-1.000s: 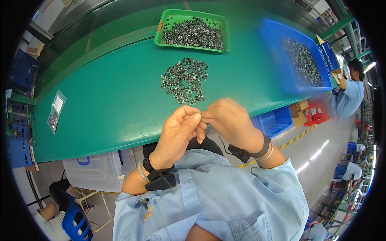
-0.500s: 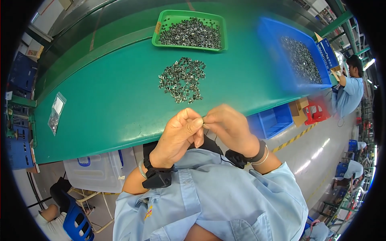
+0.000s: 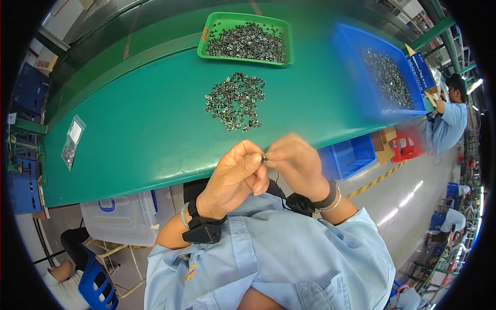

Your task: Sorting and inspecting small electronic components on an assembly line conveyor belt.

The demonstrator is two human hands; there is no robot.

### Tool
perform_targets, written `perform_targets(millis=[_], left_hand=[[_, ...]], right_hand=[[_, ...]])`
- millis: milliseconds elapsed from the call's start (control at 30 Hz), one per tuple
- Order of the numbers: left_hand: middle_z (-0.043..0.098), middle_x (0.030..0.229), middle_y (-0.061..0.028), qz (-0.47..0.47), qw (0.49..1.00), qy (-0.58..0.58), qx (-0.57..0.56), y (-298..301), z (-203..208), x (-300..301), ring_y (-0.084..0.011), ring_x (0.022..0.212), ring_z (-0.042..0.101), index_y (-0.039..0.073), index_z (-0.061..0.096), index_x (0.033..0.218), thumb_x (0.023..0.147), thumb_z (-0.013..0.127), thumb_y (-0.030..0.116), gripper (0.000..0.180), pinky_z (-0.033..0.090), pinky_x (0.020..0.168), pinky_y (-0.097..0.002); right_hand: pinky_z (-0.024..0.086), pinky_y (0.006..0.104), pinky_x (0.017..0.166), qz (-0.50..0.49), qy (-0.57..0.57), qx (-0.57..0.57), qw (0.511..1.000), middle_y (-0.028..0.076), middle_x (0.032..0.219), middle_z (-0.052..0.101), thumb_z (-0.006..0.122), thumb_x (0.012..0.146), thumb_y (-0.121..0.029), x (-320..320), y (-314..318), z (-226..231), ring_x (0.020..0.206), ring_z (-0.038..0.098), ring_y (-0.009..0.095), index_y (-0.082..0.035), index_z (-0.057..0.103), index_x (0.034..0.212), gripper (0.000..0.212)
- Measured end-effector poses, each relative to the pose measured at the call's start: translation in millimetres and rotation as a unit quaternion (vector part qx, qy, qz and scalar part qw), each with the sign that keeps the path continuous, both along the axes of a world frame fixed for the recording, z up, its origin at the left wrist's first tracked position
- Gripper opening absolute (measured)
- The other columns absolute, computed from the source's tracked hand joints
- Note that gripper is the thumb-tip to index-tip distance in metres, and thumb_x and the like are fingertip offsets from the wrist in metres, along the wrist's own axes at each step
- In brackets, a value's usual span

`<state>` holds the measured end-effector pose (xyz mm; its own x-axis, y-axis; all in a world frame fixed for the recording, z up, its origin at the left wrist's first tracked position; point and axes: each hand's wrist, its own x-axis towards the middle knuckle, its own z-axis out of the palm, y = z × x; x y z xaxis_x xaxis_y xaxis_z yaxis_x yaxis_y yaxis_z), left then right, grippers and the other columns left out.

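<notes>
My left hand and my right hand meet fingertip to fingertip over the near edge of the green table. Between them they pinch one small dark metal part. A loose pile of the same small metal parts lies on the table just beyond my hands. Further back stands a green tray filled with more such parts. Both wrists wear black bands.
A blue bin holding small parts sits at the table's right end. A clear plastic bag lies at the left. Under the table stand a blue crate and a clear box. A person in light blue works at the right.
My joined hands have dropped slightly toward my chest and stay together around the small part. The pile and trays are where they were.
</notes>
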<state>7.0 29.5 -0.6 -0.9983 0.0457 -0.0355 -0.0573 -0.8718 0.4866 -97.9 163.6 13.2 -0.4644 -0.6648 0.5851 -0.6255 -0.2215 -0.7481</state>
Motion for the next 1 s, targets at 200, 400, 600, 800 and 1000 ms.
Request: perform_targets(millis=[200,400,600,800,1000], left_hand=[[0.057,0.070,-0.0048,-0.001,0.999,-0.016,-0.043,-5,2,-1,-0.0160,0.052,0.051,0.009,0.051,0.098,0.095,0.053,0.024,0.015,0.038,0.048,-0.0292],[0.056,0.067,-0.0058,0.011,0.992,-0.047,-0.116,-8,8,-1,-0.0163,0.052,0.052,0.007,0.048,0.093,0.094,0.054,0.024,0.018,0.041,0.049,-0.0294],[0.056,0.067,-0.0065,0.023,0.995,-0.054,-0.085,-9,9,0,-0.0159,0.052,0.052,0.006,0.048,0.092,0.095,0.052,0.023,0.018,0.041,0.049,-0.0290],[0.056,0.066,-0.0067,0.016,0.992,-0.057,-0.111,-15,10,-1,-0.0153,0.052,0.052,0.006,0.048,0.091,0.096,0.049,0.024,0.019,0.041,0.049,-0.0283],[0.057,0.071,-0.0071,0.027,0.993,-0.047,-0.107,-20,7,-3,-0.0147,0.055,0.053,0.004,0.049,0.096,0.097,0.048,0.022,0.017,0.043,0.051,-0.0276]], right_hand=[[0.047,0.0299,0.063,0.005,0.008,0.010,1.000,0.007,0.082,0.062,0.069,0.074,0.003,0,1,-3,0.074,0.058,0.020,-0.007,0.058,0.089,0.021],[0.047,0.0296,0.063,0.008,-0.006,0.015,1.000,0.007,0.082,0.061,0.068,0.076,0.003,-1,0,-9,0.074,0.058,0.020,-0.006,0.058,0.089,0.019],[0.047,0.0281,0.062,0.023,-0.071,0.013,0.997,0.007,0.084,0.061,0.067,0.078,0.003,-1,-4,-10,0.074,0.058,0.017,-0.005,0.058,0.088,0.017],[0.047,0.0273,0.061,0.023,-0.065,0.021,0.997,0.007,0.084,0.061,0.067,0.078,0.003,-3,-7,-10,0.074,0.058,0.017,-0.006,0.058,0.088,0.016],[0.047,0.0275,0.064,0.050,-0.039,0.050,0.997,0.006,0.082,0.060,0.066,0.079,0.003,-18,-14,-2,0.075,0.058,0.017,-0.004,0.058,0.088,0.015]])
